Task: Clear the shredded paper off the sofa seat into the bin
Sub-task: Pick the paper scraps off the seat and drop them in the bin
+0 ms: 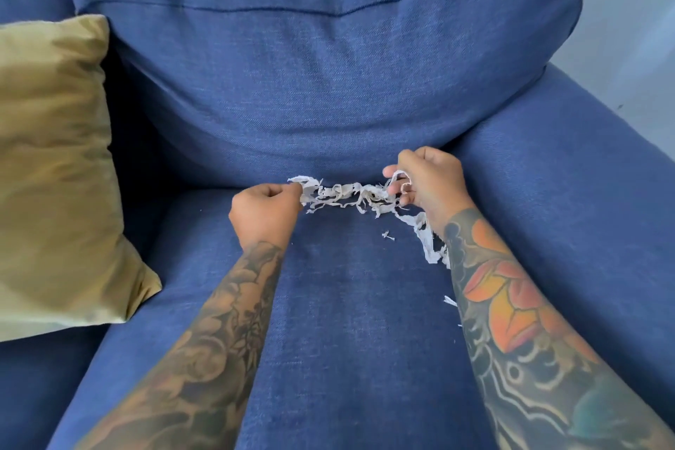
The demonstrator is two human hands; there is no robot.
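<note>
The shredded paper (pixel 347 195) lies in a loose tangled strand along the back edge of the sofa seat (pixel 347 321), right where the seat meets the back cushion (pixel 328 84), with one longer ribbon trailing toward the front beside the right forearm and a few stray scraps (pixel 388 236) left on the seat near it. It looks feather-light, soft and limp, likely to tear or shed bits if pulled, so it is best gathered by bunching the tangle inward from both ends and cupping it, not by tugging one strip. The left hand (pixel 264 212) is curled closed, knuckles up, pinching the left end of the strand between thumb and fingertips. The right hand (pixel 425 183) is also closed on the paper, with strips looped around and between its fingers (pixel 398 190) at the right end of the strand. Both forearms reach forward over the seat from its front edge, roughly parallel, wrists low and close to the fabric. A mustard-yellow cushion (pixel 54 175) leans at the left edge of the seat, well apart from the paper. No bin is in view, so the carry to it cannot be judged.
</note>
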